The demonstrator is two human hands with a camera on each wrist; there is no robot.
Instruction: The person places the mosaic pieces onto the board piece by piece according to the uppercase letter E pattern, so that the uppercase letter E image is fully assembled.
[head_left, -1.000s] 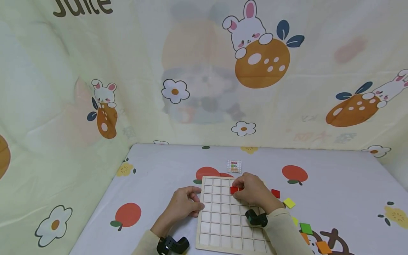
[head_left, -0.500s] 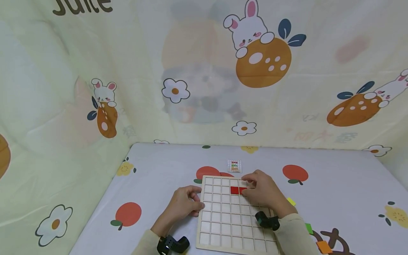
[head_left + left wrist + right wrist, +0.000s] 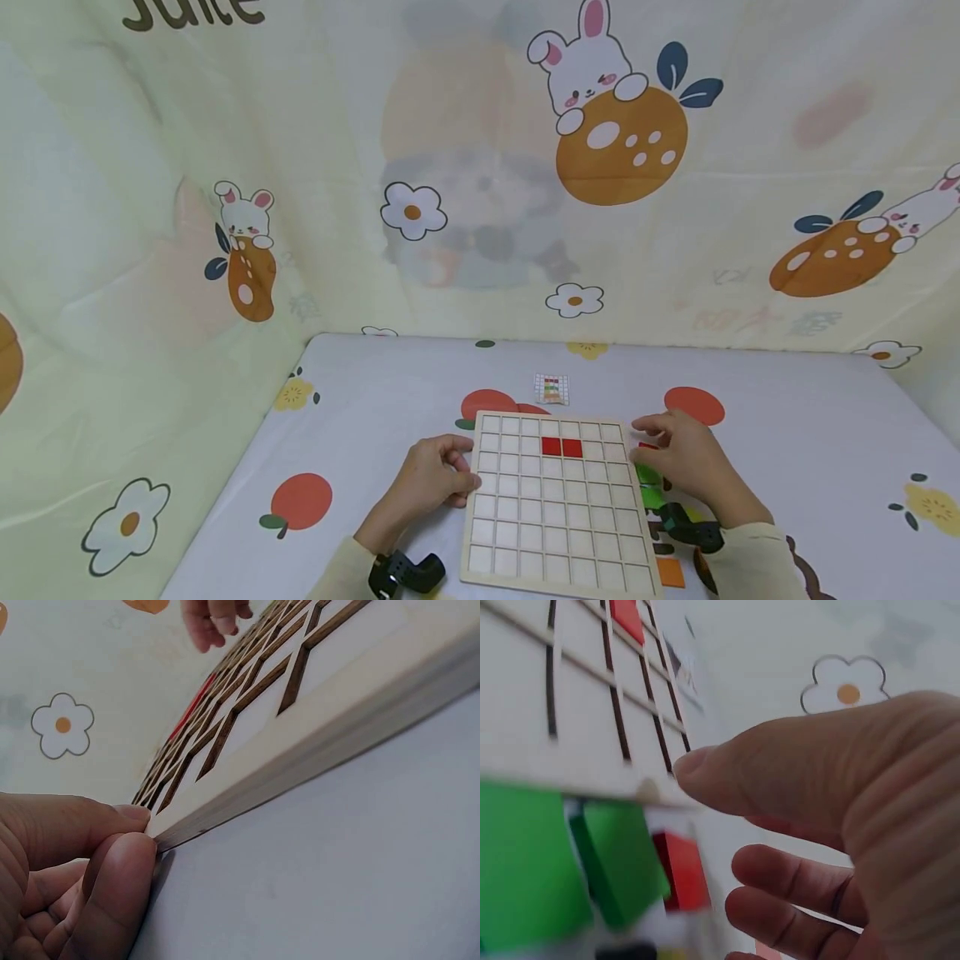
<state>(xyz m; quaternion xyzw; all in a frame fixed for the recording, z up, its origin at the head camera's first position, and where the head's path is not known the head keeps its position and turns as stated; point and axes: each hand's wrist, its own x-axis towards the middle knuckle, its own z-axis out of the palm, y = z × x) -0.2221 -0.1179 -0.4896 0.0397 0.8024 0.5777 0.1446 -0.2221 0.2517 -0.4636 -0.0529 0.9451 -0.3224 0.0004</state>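
A wooden grid board (image 3: 525,508) with white cells lies before me. Two red tiles (image 3: 561,447) sit side by side in its second row from the far edge. My left hand (image 3: 429,475) rests at the board's left side, thumb and index fingertips touching the outer edge (image 3: 322,757). Off the right edge is my right hand (image 3: 693,454), thumb and fingers spread apart with nothing between them. Close by these fingers, a loose red tile (image 3: 686,870) lies beside green tiles (image 3: 622,859) along the board's edge. The right hand partly covers the red tile in the head view.
A small card (image 3: 552,389) with a coloured grid pattern lies beyond the board. An orange tile (image 3: 670,572) is near the board's near right corner. The right forearm hides part of the table there. A printed cloth (image 3: 480,167) hangs behind the table.
My right hand has let go of the second red tile, now in the cell beside the first, and moved right off the board toward the loose tiles. The left hand stays at the edge.
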